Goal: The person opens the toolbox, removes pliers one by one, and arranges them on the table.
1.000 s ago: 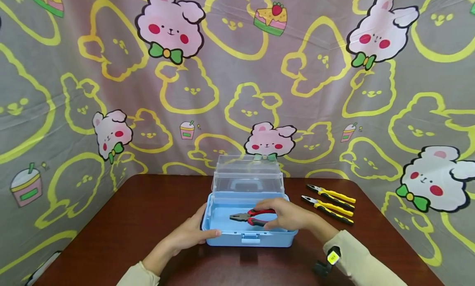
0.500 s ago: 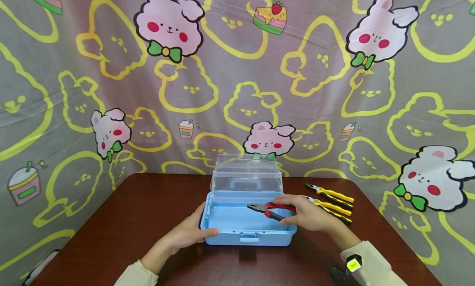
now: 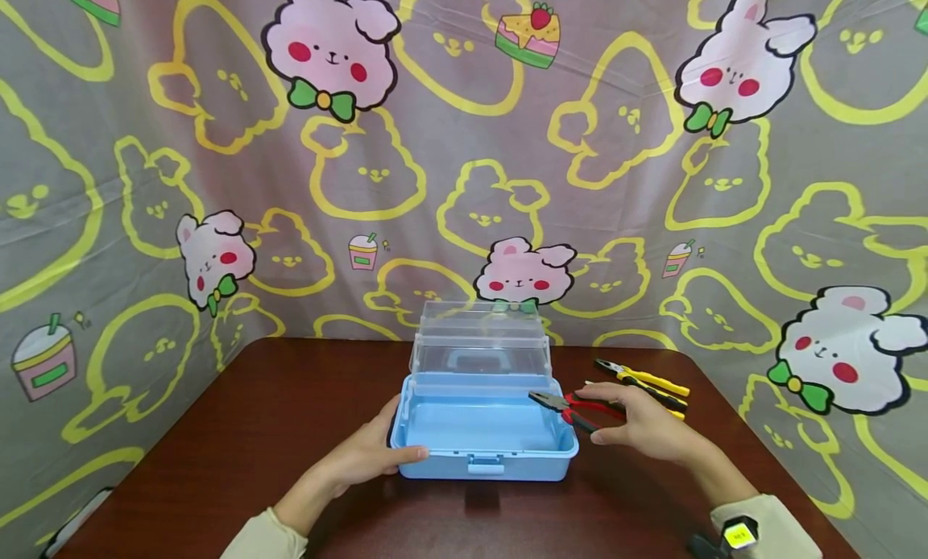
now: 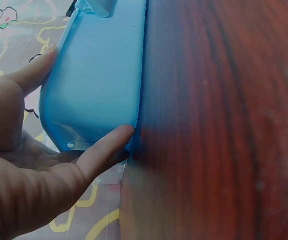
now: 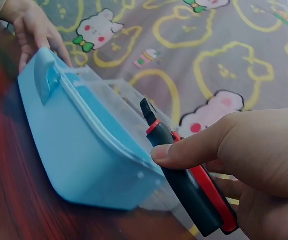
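Observation:
A light-blue toolbox (image 3: 532,469) stands on the table with its clear lid (image 3: 482,337) raised at the back; its inside shows no tools. My left hand (image 3: 366,454) holds the box's left end, thumb along the front rim, as the left wrist view also shows. Over the box's right rim, my right hand (image 3: 645,424) grips combination pliers (image 3: 551,401) by their red and black handles. Their head points left, above the box's right part. In the right wrist view the thumb presses along the dark handle (image 5: 184,195).
Two pairs of yellow and black pliers (image 3: 656,380) lie on the table (image 3: 304,414) at the right, the nearer pair mostly hidden behind the right hand. A patterned cloth (image 3: 435,140) hangs behind the table and along its sides.
My right hand has carried the red and black pliers rightward, from inside the toolbox up to its right rim. The left hand keeps its hold on the box.

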The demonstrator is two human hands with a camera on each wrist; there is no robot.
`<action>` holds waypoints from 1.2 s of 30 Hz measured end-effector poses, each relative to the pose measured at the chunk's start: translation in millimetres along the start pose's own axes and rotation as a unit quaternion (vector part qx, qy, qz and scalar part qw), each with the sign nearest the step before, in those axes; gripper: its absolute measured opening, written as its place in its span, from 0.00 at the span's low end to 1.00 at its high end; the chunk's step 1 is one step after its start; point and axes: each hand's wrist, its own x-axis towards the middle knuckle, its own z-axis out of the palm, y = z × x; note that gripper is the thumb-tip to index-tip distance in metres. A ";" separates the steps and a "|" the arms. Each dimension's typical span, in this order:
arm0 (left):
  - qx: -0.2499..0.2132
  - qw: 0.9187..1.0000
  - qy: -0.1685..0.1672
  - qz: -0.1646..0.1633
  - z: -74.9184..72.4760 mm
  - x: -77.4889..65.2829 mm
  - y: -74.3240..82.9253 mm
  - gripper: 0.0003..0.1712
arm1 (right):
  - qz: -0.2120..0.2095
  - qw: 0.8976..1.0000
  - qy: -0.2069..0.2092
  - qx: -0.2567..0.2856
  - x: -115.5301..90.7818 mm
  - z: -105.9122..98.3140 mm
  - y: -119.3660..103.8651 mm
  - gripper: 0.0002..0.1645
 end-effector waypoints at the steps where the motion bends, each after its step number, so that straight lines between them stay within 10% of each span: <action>1: 0.000 1.000 0.000 0.000 0.0 0.1 0.1 0.62 | 0.006 1.000 0.002 0.003 -2.9 -1.7 2.2 0.38; 36: -0.013 1.000 -0.008 0.012 -0.3 1.0 -3.0 0.60 | 0.134 0.989 0.003 0.058 -50.2 -9.6 74.2 0.38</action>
